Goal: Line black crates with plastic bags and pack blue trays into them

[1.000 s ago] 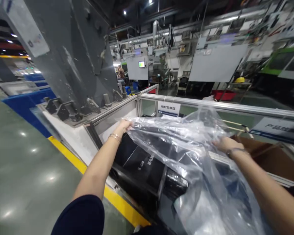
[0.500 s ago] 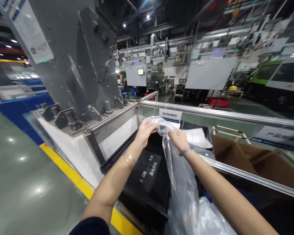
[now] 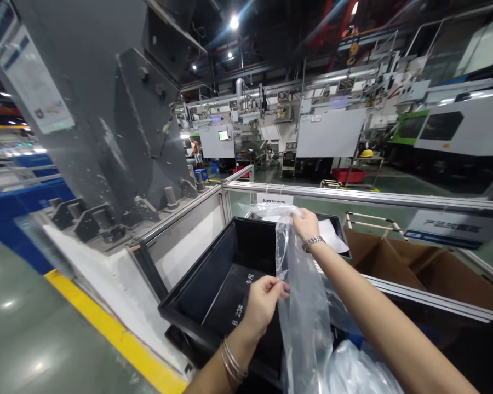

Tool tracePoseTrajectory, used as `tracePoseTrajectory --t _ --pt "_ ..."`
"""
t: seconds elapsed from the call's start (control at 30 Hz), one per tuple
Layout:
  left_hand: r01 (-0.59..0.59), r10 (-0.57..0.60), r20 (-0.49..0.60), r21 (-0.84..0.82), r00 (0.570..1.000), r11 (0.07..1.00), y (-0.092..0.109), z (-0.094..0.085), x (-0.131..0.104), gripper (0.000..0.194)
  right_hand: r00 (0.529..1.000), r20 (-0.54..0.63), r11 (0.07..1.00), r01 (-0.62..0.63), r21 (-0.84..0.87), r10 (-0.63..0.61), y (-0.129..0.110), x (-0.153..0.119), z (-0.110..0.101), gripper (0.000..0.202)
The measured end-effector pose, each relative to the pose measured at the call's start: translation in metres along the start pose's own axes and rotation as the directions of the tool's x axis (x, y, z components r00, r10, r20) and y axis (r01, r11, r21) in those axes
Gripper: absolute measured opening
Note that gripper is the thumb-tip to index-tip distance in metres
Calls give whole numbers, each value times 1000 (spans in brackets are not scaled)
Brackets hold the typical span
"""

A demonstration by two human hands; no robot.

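A long, clear plastic bag (image 3: 304,306) hangs from my right hand (image 3: 306,225), whose fingers are closed on its gathered upper part. My left hand (image 3: 265,301) is lower, pinching at the bag's left edge with thumb and fingertips. Part of the bag's top trails leftward from my right fingers. Under my left hand is an open black plastic crate (image 3: 189,279), with white lettering on its inner bottom. The bag covers the crate's right side.
A second black bin (image 3: 343,230) holds white sheets (image 3: 331,236). More crumpled clear plastic (image 3: 357,369) lies at lower right. A metal rail (image 3: 353,196) runs behind, with cardboard dividers (image 3: 394,262) at right. A grey column (image 3: 107,126) stands left; a person (image 3: 196,150) is far off.
My left hand has let go of the bag's top and moved down to its left edge. My right hand still grips it. More of the crate's inside shows.
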State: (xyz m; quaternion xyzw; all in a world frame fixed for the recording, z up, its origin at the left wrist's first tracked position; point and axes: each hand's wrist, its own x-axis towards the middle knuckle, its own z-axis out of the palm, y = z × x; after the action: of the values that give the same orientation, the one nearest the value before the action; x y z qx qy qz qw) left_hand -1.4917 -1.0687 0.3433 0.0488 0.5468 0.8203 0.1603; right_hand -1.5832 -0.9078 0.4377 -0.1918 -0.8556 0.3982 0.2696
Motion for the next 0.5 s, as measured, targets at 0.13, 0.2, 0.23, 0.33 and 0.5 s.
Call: tracePoseTrajectory --t 0.13,0.2,0.23,0.33,0.5 --pt "111 -130 -42 -308 991 945 0 -2 1 41 974 225 1000 -24 10 21 19 -1 7 12" --pt "163 -200 -53 -396 978 903 -4 -2 4 41 944 329 1000 -26 18 18 30 -8 13 25" --pt "189 -232 -55 -418 971 889 -6 -3 5 37 939 343 1000 -16 17 10 35 -14 15 35" --pt "249 -300 -49 -439 953 863 -9 -6 9 24 961 261 995 82 47 -92 50 -36 14 46" --pt "252 -282 -6 -431 959 867 -5 -10 10 26 880 429 975 140 172 -203 61 -87 -3 47"
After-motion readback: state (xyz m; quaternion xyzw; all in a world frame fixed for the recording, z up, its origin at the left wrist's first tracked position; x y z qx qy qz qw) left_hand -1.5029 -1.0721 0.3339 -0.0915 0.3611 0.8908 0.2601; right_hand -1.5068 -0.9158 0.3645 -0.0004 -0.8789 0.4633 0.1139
